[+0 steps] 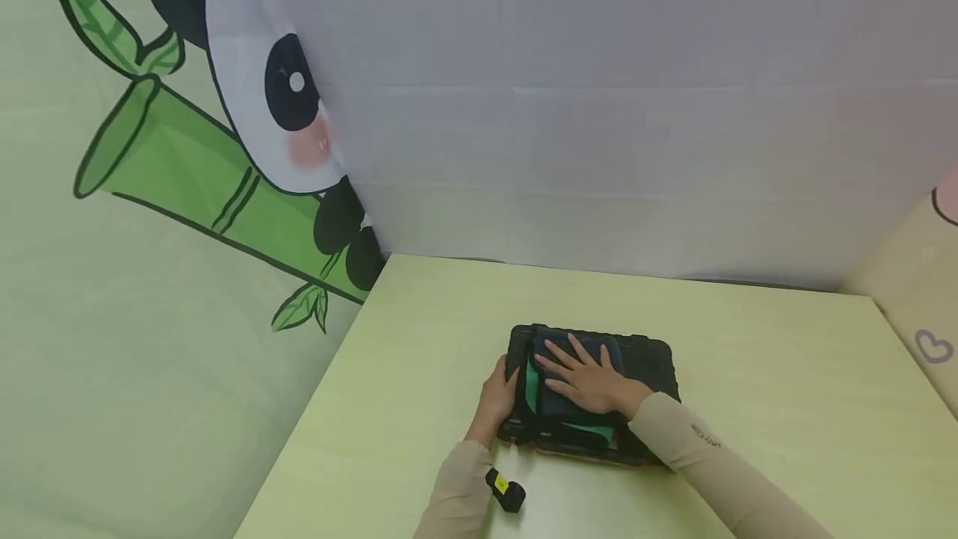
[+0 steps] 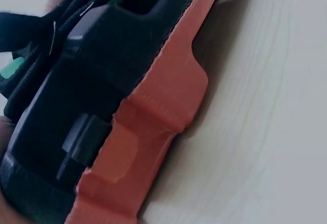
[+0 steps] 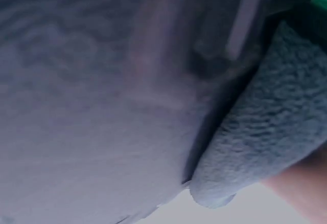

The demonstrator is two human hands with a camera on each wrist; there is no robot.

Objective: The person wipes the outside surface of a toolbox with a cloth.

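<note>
A black hard case (image 1: pixel 649 360) with an orange lower half (image 2: pixel 148 111) lies on the table. A folded dark blue cloth item (image 1: pixel 580 402) with green trim (image 1: pixel 532 385) and black straps rests on its lid. My right hand (image 1: pixel 591 381) lies flat on this item, fingers spread. At the case's left side, my left hand (image 1: pixel 496 396) grips the edge with its thumb near the top. The left wrist view shows the case's moulded side with a small black latch (image 2: pixel 87 139). Grey textured fabric (image 3: pixel 271 116) fills the right part of the right wrist view, close up.
A small black object with a yellow label (image 1: pixel 506 491) is at the left sleeve. The pale wooden table (image 1: pixel 778 373) reaches back to a grey cloth backdrop (image 1: pixel 599 131). A green printed sheet (image 1: pixel 165 356) hangs at the left.
</note>
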